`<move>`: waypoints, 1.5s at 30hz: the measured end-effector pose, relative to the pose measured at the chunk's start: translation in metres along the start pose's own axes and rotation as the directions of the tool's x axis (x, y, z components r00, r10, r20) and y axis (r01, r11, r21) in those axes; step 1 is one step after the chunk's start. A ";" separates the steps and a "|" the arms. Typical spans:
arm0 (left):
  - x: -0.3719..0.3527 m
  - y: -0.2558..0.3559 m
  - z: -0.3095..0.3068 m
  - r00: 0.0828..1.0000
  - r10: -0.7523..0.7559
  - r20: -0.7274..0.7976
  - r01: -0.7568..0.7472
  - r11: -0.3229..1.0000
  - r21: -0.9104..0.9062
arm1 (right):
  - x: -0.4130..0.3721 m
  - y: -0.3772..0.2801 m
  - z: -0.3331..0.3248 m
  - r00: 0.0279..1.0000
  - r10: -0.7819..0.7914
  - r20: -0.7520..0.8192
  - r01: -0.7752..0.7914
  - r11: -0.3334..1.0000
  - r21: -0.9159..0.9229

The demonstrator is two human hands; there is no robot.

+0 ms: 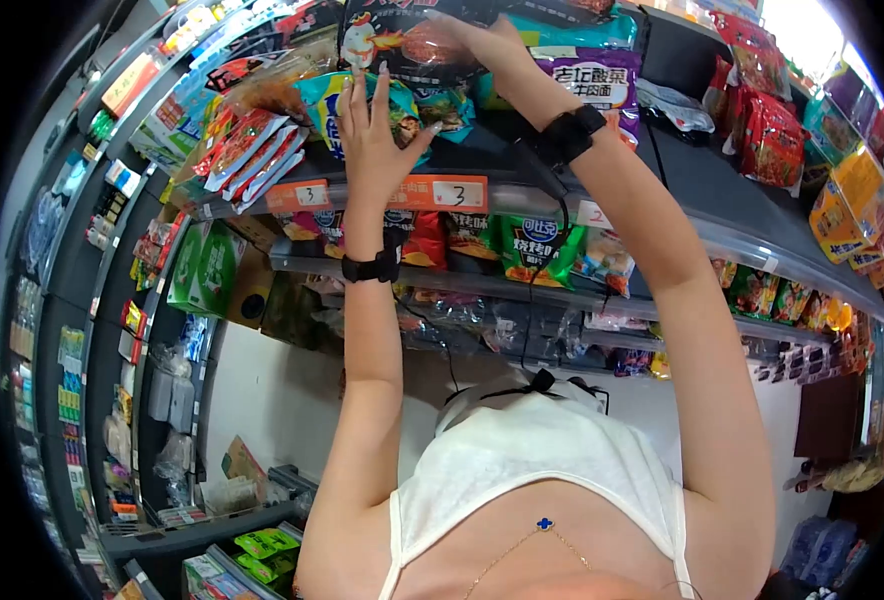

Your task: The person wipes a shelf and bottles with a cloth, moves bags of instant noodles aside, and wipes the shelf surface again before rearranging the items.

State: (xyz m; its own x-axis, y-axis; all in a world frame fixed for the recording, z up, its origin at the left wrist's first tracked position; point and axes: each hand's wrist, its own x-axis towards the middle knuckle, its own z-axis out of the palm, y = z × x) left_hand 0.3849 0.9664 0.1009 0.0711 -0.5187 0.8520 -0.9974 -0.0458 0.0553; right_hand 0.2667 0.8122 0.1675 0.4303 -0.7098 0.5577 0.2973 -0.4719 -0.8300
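Both my arms reach up to a shop shelf (pixel 522 195) stacked with packets of instant noodles. My right hand (pixel 482 40) grips the edge of a dark noodle packet (pixel 402 45) printed with a rooster, at the top of the stack. My left hand (pixel 377 125) lies flat with fingers spread against a blue and yellow packet (pixel 327 100) just below it. A black band sits on each wrist.
Orange price tags (pixel 452 193) run along the shelf edge. Purple packets (pixel 592 80) lie to the right, red ones (pixel 767 135) farther right. A lower shelf holds green packets (pixel 537 250). Shelving with small goods (pixel 112 300) lines the left. Green boxes (pixel 262 545) lie on a low shelf.
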 end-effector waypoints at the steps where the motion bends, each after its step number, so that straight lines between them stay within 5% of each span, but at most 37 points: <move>1: -0.001 0.001 -0.001 1.000 0.001 0.001 -0.001 1.000 -0.022 | -0.008 -0.015 0.003 0.998 -0.059 -0.022 0.062 0.984 0.170; 2: -0.002 0.002 -0.002 1.000 0.002 0.002 -0.002 0.999 -0.043 | -0.010 -0.027 0.005 0.992 -0.111 -0.054 0.123 0.935 0.334; 3: -0.002 0.003 -0.002 1.000 0.004 0.001 -0.003 0.998 -0.065 | -0.005 -0.031 0.002 0.991 -0.129 -0.044 0.136 0.943 0.304; 8: 0.004 -0.003 0.004 0.999 0.044 -0.003 -0.044 0.997 -0.071 | -0.019 -0.093 -0.035 0.859 -0.354 -0.370 0.309 0.935 -0.177; 12: 0.015 -0.005 0.016 0.994 0.008 0.105 -0.012 0.999 0.037 | -0.028 -0.120 -0.083 0.908 -0.284 -0.307 0.391 0.838 0.380; 14: 0.022 -0.007 0.022 0.987 -0.026 0.158 0.013 0.996 0.086 | -0.041 -0.136 -0.099 0.937 -0.243 -0.251 0.332 0.842 0.426; 20: 0.019 -0.003 0.023 0.989 -0.037 0.145 0.022 0.995 0.101 | -0.049 -0.119 -0.150 0.925 -0.210 -0.316 0.321 0.877 0.357; 23: 0.013 0.001 0.019 0.995 0.060 -0.077 -0.063 0.997 -0.041 | -0.055 -0.115 -0.168 0.919 -0.201 -0.340 0.317 0.888 0.332; 25: 0.004 0.006 0.016 0.994 -0.024 -0.102 0.008 0.989 -0.148 | -0.057 -0.111 -0.181 0.912 -0.219 -0.347 0.335 0.885 0.322; 28: -0.010 0.004 0.016 0.984 -0.108 -0.143 0.075 0.972 -0.221 | -0.028 -0.056 -0.261 0.923 0.003 -0.385 0.188 0.870 0.457; 32: -0.028 0.008 0.019 0.968 -0.157 -0.198 0.107 0.965 -0.241 | -0.044 -0.036 -0.279 0.939 -0.089 -0.332 0.203 0.923 0.327; 33: -0.031 0.011 0.017 0.966 -0.172 -0.193 0.122 0.961 -0.249 | -0.072 -0.084 -0.213 0.883 0.057 -0.466 0.128 0.926 0.355; 36: -0.037 0.030 0.013 0.961 -0.166 -0.221 0.099 0.954 -0.284 | -0.099 -0.058 -0.200 0.949 -0.068 -0.307 0.102 0.990 0.096; 39: -0.043 0.054 0.012 0.954 -0.099 -0.283 -0.010 0.934 -0.358 | -0.125 -0.035 -0.157 0.945 0.082 -0.316 -0.069 0.996 0.054; 43: -0.043 0.082 0.008 0.980 0.025 -0.195 -0.100 0.918 -0.383 | -0.134 -0.005 -0.122 0.986 -0.081 -0.143 0.078 0.997 -0.026; 45: -0.041 0.084 0.016 0.988 0.050 -0.143 -0.101 0.923 -0.371 | -0.125 0.010 -0.114 0.965 -0.200 -0.168 0.155 0.956 -0.249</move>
State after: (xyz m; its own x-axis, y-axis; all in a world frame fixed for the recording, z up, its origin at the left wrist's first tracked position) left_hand 0.2983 0.9705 0.0624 0.0186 -0.3925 0.9196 -0.9319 0.3265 0.1582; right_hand 0.1190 0.8369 0.0888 0.2122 -0.6788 0.7030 0.1390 -0.6911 -0.7092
